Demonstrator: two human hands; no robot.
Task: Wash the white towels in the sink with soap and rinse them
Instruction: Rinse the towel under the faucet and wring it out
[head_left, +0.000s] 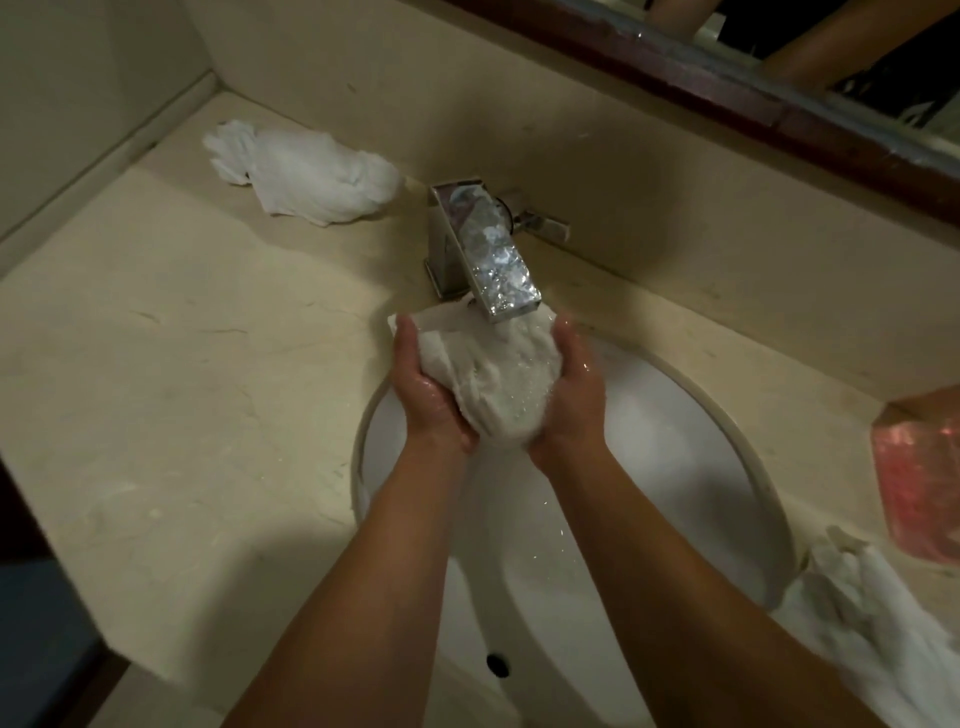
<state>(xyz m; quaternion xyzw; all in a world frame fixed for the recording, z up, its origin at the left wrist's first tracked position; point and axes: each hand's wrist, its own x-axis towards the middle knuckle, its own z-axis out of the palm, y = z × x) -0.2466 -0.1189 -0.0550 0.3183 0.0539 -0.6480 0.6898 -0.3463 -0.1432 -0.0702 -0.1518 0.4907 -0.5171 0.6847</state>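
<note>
The wet terry-cloth towel (493, 384) looks rough, the metal faucet (483, 249) mirror-shiny, the ceramic sink (675, 441) glossy, the stone counter (182, 364) matt.

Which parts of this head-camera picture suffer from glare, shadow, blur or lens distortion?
Head view: dim, warm light; glare on the running faucet hides its top; the forearms cast a dark shadow across the counter at lower left; the pink packet and right-hand towel are blurred near the edge; wide-angle bending curves the mirror frame.
</note>
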